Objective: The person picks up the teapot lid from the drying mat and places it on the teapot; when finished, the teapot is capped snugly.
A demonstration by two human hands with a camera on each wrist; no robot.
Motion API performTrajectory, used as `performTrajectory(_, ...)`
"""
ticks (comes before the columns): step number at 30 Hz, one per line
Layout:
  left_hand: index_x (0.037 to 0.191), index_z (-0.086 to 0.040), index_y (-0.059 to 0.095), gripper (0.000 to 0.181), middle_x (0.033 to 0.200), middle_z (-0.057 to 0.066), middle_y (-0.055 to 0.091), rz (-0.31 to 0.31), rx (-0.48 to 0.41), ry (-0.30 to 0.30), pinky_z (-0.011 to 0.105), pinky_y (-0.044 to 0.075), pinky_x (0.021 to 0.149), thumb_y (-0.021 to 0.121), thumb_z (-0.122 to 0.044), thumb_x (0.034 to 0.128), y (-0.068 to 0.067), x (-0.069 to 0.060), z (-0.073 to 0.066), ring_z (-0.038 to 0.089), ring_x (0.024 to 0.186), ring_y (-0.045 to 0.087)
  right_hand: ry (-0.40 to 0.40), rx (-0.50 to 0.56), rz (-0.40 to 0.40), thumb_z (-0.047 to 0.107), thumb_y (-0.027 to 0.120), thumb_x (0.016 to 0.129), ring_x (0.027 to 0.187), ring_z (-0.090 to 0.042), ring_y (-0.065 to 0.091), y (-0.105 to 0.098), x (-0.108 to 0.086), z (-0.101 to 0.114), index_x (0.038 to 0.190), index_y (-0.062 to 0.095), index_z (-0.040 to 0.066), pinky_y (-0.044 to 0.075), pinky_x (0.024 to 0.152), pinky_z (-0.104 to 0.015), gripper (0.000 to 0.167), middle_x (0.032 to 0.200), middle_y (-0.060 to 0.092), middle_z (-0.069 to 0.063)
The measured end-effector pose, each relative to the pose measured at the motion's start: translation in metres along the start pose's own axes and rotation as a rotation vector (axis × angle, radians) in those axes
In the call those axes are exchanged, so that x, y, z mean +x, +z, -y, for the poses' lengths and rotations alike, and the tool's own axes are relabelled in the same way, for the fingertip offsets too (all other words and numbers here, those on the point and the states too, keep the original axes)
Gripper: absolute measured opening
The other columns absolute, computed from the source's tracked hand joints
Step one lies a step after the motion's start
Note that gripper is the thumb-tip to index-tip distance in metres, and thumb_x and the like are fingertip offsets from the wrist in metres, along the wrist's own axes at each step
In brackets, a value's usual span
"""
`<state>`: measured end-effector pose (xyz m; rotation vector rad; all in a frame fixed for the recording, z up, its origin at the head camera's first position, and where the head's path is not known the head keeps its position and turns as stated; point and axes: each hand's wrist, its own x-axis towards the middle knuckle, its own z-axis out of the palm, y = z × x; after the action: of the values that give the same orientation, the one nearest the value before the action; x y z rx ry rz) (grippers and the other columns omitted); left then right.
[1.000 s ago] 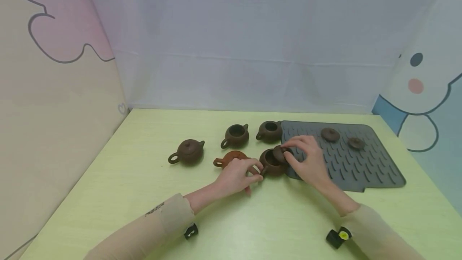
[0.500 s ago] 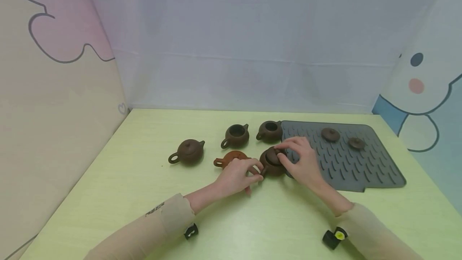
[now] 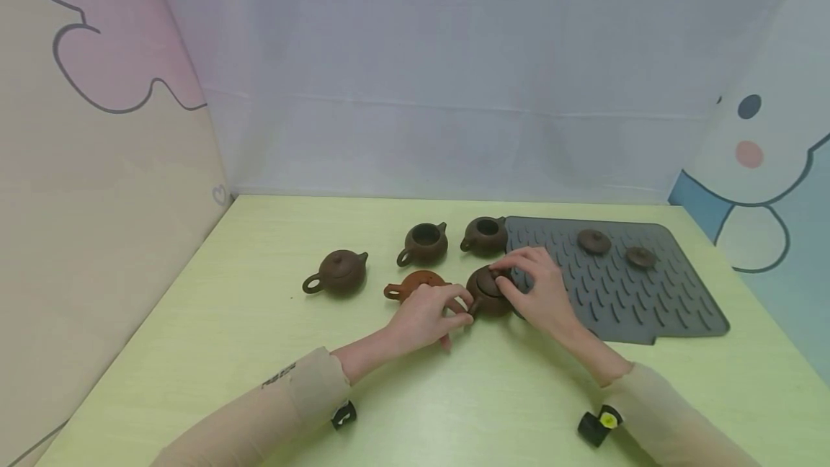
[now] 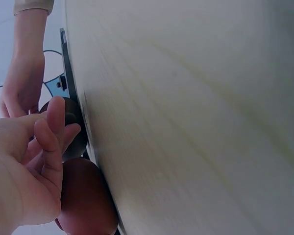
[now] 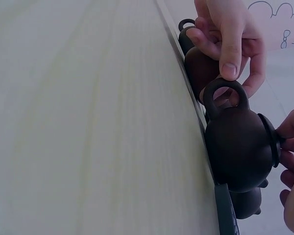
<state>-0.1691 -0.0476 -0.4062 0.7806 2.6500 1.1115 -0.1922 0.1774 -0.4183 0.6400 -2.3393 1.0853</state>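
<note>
A dark brown teapot (image 3: 491, 303) stands by the left edge of the grey mat. My left hand (image 3: 428, 317) pinches its loop handle (image 5: 209, 100) between thumb and fingers. With my right hand (image 3: 541, 292) I pinch the knob of a brown lid (image 5: 270, 141), which lies over the teapot's mouth. Whether the lid is fully seated I cannot tell. An orange-brown teapot (image 3: 413, 282) is partly hidden behind my left hand; in the left wrist view its rounded body (image 4: 88, 200) shows below that hand.
Two lidless brown teapots (image 3: 425, 242) (image 3: 485, 235) stand farther back. A lidded brown teapot (image 3: 341, 272) is at the left. Two loose lids (image 3: 594, 241) (image 3: 640, 258) lie on the grey mat (image 3: 687, 308) at the right.
My right hand has moved left and brought the lid from the mouth's right side to over the teapot's opening. My left hand has stayed at the handle.
</note>
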Motion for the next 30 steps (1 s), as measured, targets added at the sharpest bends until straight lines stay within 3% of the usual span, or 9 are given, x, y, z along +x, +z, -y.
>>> performTrajectory(16, 0.106, -0.020, 0.066, 0.014, 0.093, 0.000, 0.079, 0.008, 0.008, 0.007, 0.016, 0.051, 0.076, 0.070, -0.023, 0.0927, -0.002, 0.000, 0.000, 0.001, 0.042, 0.062, -0.007, -0.027, 0.018, 0.004, 0.076, 0.080, 0.100, -0.021, 0.055, 0.000, 0.001, 0.001, 0.093, 0.076, 0.014, 0.040, 0.090, -0.044, 0.017, 0.099, 0.068, -0.003)
performTrajectory(21, 0.108, -0.019, 0.067, 0.016, 0.089, 0.000, 0.078, -0.011, -0.025, 0.005, 0.017, 0.050, 0.063, 0.070, -0.023, 0.0928, -0.003, 0.000, 0.001, 0.002, 0.042, 0.062, -0.012, -0.017, 0.026, 0.003, 0.077, 0.080, 0.099, -0.020, 0.054, -0.003, 0.003, 0.001, 0.092, 0.077, 0.014, 0.040, 0.089, -0.042, 0.017, 0.098, 0.068, -0.002)
performTrajectory(25, 0.110, -0.015, 0.067, 0.019, 0.086, 0.001, 0.078, -0.039, -0.046, 0.056, 0.019, 0.048, 0.053, 0.069, -0.021, 0.0930, -0.008, -0.001, 0.003, 0.004, 0.043, 0.064, -0.024, -0.022, 0.035, 0.004, 0.078, 0.079, 0.099, -0.019, 0.053, -0.004, 0.004, 0.002, 0.090, 0.077, 0.014, 0.040, 0.088, -0.041, 0.015, 0.098, 0.067, -0.002)
performTrajectory(30, 0.113, -0.013, 0.068, 0.022, 0.085, -0.003, 0.077, -0.070, 0.020, 0.158, 0.018, 0.050, 0.059, 0.068, -0.023, 0.0938, -0.019, -0.002, 0.008, 0.002, 0.051, 0.063, -0.024, -0.017, 0.049, 0.005, 0.079, 0.079, 0.098, -0.018, 0.052, -0.006, 0.005, 0.001, 0.089, 0.077, 0.015, 0.040, 0.087, -0.040, 0.014, 0.098, 0.067, -0.002)
